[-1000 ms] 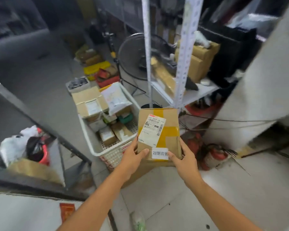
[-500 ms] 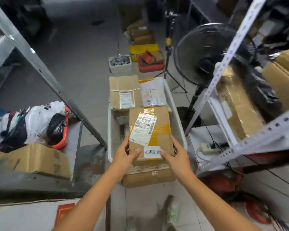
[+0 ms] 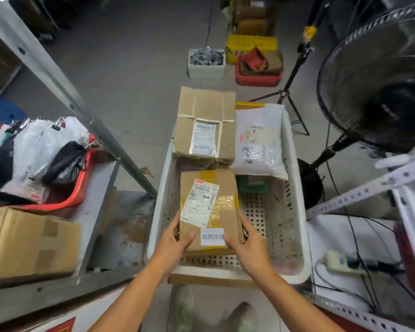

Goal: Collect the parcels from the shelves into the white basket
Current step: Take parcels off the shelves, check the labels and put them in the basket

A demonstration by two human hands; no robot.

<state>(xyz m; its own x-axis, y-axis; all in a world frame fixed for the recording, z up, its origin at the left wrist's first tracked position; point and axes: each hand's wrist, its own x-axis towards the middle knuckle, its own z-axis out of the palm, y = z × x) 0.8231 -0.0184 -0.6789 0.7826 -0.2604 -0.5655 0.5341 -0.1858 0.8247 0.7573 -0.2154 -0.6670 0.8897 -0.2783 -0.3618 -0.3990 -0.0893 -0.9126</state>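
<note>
I hold a brown cardboard parcel (image 3: 222,202) with yellow tape and a white shipping label inside the near end of the white basket (image 3: 295,238). My left hand (image 3: 171,248) grips its near-left corner and my right hand (image 3: 250,245) grips its near-right corner. At the basket's far end, a larger brown box (image 3: 205,123) lies beside a white plastic mailer (image 3: 259,140). A green item (image 3: 252,185) shows under the mailer.
A grey metal shelf (image 3: 98,188) on the left carries a red tray (image 3: 72,197) of bagged parcels and a cardboard box (image 3: 29,243). A black fan (image 3: 379,75) and a white rack (image 3: 369,190) with a power strip (image 3: 340,261) are on the right. Bins stand on the floor beyond.
The parcel has come down from above the basket's rim into its near end, held in both hands. The camera has moved closer over the basket.
</note>
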